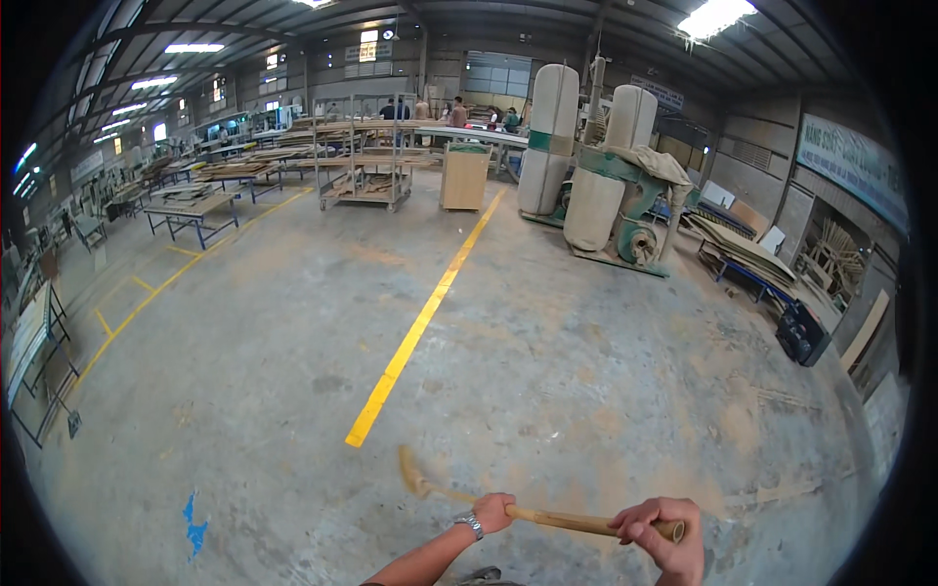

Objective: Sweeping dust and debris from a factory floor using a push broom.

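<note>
A broom (567, 523) with a thick bamboo-like handle lies slantwise low in front of me. Its straw-coloured head (412, 473), smeared by motion, is at the far left end, close to the concrete floor. My left hand (493, 512), with a metal watch on its wrist, is closed around the handle partway along. Near the hollow butt end of the handle, my right hand (666, 532) grips it with the fingers over the top. Part of a dark shoe (484, 574) shows at the lower edge.
A yellow line (420, 327) runs up the dusty floor (547, 371). Blue scraps (195, 532) lie at left. Ahead are a metal rack trolley (362, 161), a wooden box (465, 179) and a green dust collector (640, 210). Boards (743, 249) and a black case (803, 334) stand right.
</note>
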{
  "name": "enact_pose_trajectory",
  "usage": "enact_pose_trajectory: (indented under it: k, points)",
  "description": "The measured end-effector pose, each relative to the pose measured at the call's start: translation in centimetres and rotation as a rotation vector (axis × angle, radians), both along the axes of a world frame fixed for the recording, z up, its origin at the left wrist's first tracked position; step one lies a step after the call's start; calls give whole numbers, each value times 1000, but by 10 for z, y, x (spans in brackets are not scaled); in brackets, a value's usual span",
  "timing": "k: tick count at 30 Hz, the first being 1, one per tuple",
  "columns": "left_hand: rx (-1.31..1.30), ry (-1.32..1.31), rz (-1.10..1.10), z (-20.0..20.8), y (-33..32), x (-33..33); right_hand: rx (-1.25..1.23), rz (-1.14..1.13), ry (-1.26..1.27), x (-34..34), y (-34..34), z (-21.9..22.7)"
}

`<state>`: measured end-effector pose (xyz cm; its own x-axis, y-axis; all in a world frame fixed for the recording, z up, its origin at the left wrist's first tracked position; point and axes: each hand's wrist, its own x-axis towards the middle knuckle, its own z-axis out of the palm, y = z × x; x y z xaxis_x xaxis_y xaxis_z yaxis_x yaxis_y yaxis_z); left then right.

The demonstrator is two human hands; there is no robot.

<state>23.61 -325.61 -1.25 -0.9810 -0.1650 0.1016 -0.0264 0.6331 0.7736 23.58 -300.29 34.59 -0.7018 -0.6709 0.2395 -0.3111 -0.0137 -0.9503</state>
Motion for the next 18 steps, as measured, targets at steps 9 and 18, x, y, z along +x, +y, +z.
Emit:
enact_pose_trajectory:
  k: [9, 18]
  points:
    - [-163, 23, -12, 59, -21, -27, -289, 260, 124, -54, -15, 41]
    - [-246, -570, 23, 17, -143, 51, -188, 14, -505, -101, -111, -77]
